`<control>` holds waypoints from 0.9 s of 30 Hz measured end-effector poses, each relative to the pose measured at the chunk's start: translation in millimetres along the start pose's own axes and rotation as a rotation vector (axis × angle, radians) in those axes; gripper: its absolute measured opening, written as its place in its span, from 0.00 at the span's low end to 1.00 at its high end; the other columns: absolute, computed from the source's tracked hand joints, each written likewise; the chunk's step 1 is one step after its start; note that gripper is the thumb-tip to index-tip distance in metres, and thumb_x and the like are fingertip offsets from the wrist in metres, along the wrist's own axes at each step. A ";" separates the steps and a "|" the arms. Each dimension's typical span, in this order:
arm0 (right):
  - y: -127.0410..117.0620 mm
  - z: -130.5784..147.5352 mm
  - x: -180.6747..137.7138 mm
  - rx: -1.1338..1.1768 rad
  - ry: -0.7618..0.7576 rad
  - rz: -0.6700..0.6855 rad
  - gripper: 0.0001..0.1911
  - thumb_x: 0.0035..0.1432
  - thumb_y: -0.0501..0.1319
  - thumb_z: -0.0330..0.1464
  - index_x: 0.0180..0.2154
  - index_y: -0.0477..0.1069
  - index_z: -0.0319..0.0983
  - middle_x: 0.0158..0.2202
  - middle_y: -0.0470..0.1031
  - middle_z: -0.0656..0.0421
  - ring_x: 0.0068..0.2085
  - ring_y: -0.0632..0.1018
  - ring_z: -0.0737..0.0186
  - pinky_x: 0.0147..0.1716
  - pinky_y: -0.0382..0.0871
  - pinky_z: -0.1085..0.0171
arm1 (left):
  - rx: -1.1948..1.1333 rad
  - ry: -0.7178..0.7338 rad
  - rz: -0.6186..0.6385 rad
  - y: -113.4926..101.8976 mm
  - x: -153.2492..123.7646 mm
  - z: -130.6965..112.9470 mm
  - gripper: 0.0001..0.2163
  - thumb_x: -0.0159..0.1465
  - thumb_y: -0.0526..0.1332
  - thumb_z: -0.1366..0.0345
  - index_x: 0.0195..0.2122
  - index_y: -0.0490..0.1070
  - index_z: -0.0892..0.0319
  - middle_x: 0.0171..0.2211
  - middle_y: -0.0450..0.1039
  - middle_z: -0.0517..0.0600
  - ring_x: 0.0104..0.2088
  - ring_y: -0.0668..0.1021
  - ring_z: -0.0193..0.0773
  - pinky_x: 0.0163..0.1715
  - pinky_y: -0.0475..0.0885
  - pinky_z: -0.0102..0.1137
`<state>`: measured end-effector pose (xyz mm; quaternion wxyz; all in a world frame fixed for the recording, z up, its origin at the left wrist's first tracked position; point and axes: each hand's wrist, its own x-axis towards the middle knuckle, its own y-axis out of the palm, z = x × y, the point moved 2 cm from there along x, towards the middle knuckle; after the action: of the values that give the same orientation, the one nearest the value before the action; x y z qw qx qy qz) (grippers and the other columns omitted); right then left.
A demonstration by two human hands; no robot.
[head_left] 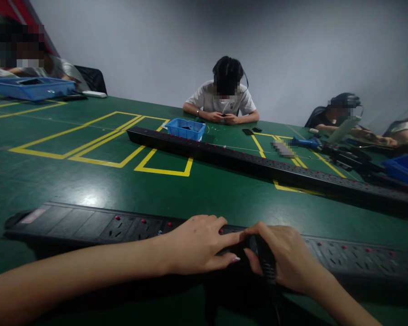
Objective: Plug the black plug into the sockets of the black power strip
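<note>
A long black power strip (pixel 78 224) with red dots beside its sockets lies across the table in front of me. My left hand (pixel 199 244) lies over its middle, thumb along the near side and fingers bent over the top, holding it. Its index finger reaches to the fingertips of my right hand (pixel 285 253). Between thumb and fingers, my right hand grips a black power plug (pixel 256 244) at the strip's face. The plug's cord (pixel 270 274) hangs down toward me. Whether the prongs sit in a socket is hidden by my fingers.
A second black power strip (pixel 224 156) lies diagonally beyond, over yellow tape lines on the green table (pixel 88 185). A small blue basket (pixel 186 129) stands behind it, a larger blue basket (pixel 34 88) at far left. Several people sit around the table; one (pixel 224 97) faces me.
</note>
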<state>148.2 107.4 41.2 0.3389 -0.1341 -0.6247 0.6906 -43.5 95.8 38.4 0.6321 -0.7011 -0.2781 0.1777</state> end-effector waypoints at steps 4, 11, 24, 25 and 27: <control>-0.1 -0.2 -0.1 -0.014 -0.004 0.003 0.09 0.54 0.53 0.33 0.38 0.65 0.38 0.28 0.75 0.58 0.26 0.76 0.64 0.24 0.63 0.67 | -0.004 -0.006 0.021 -0.5 0.1 -0.5 0.22 0.66 0.47 0.53 0.59 0.53 0.52 0.41 0.68 0.54 0.37 0.73 0.43 0.35 0.70 0.36; -0.9 -0.2 0.1 -0.023 -0.009 0.000 0.10 0.54 0.53 0.33 0.38 0.65 0.38 0.28 0.76 0.58 0.26 0.75 0.65 0.24 0.62 0.68 | -0.016 -0.017 0.023 -1.0 0.5 -0.6 0.21 0.66 0.47 0.54 0.60 0.53 0.50 0.41 0.68 0.53 0.38 0.74 0.43 0.35 0.70 0.35; 1.1 -1.6 -1.1 -0.001 -0.022 -0.014 0.10 0.54 0.53 0.32 0.39 0.64 0.38 0.28 0.76 0.58 0.26 0.75 0.65 0.24 0.62 0.68 | -0.012 -0.029 0.038 -1.1 0.7 -2.0 0.21 0.66 0.47 0.54 0.59 0.53 0.50 0.41 0.68 0.54 0.39 0.74 0.44 0.35 0.71 0.37; 1.0 -1.5 -1.3 -0.002 -0.018 -0.013 0.09 0.54 0.53 0.33 0.39 0.64 0.38 0.28 0.76 0.58 0.26 0.75 0.65 0.24 0.62 0.68 | -0.015 -0.027 0.044 -0.9 0.7 -2.2 0.21 0.66 0.46 0.54 0.60 0.52 0.50 0.41 0.68 0.54 0.39 0.74 0.44 0.36 0.71 0.37; 0.8 -1.1 -1.5 -0.004 -0.012 -0.010 0.09 0.54 0.53 0.33 0.39 0.64 0.38 0.29 0.76 0.58 0.26 0.75 0.65 0.25 0.62 0.68 | -0.016 -0.030 0.053 -0.5 0.6 -2.2 0.21 0.66 0.46 0.54 0.60 0.51 0.50 0.42 0.67 0.54 0.40 0.74 0.44 0.36 0.71 0.38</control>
<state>149.7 107.3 39.9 0.3382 -0.1274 -0.6287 0.6885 -41.8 94.4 39.2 0.6173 -0.7104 -0.2704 0.2026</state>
